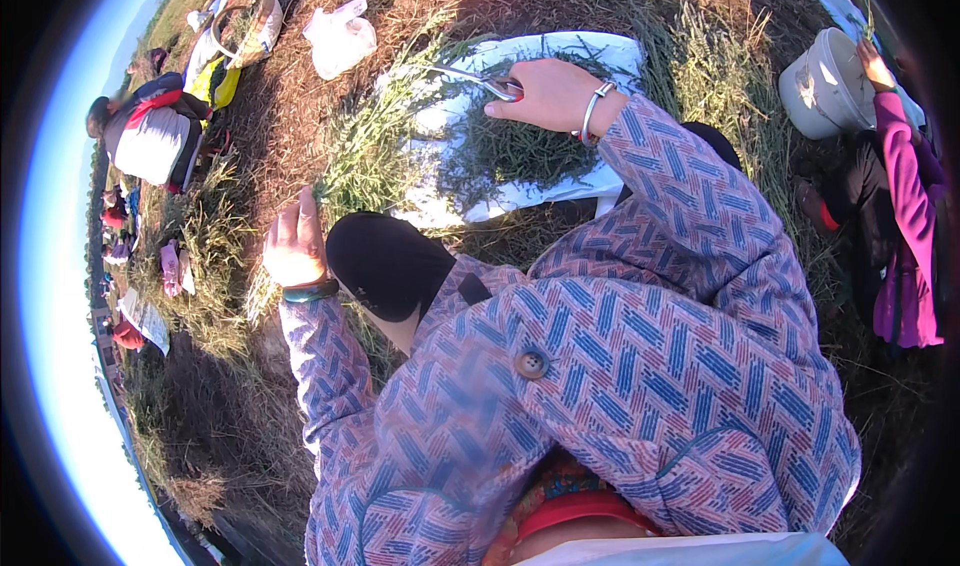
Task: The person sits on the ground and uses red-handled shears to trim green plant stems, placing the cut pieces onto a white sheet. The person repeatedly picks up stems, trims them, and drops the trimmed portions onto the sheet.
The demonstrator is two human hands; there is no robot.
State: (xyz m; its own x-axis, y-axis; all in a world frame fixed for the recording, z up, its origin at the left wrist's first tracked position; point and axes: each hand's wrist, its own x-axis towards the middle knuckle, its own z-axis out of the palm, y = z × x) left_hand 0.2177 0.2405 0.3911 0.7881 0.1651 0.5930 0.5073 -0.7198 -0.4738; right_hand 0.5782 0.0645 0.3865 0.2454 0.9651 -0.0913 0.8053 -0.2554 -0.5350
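My right hand (555, 94) is closed around the handle of a shiny metal cutting tool (480, 79), apparently scissors or shears. The tool points left, its tip among the leafy tops of a bundle of green stalks (375, 146). Those stalks converge towards my left hand (295, 242), which grips their lower end beside my left knee; its thumb and palm are hidden. Under my right hand lies a white sheet (517, 194), partly shaded, with a heap of cut green sprigs (525, 149) on it.
A white plastic bag (340, 38) lies on dry grass, near a wicker basket (259, 31). One person (154, 130) bends over at left. Another in a purple sleeve (900, 191) sits at right beside a white bucket (823, 85). More cut stalks (712, 70) lie beyond the sheet.
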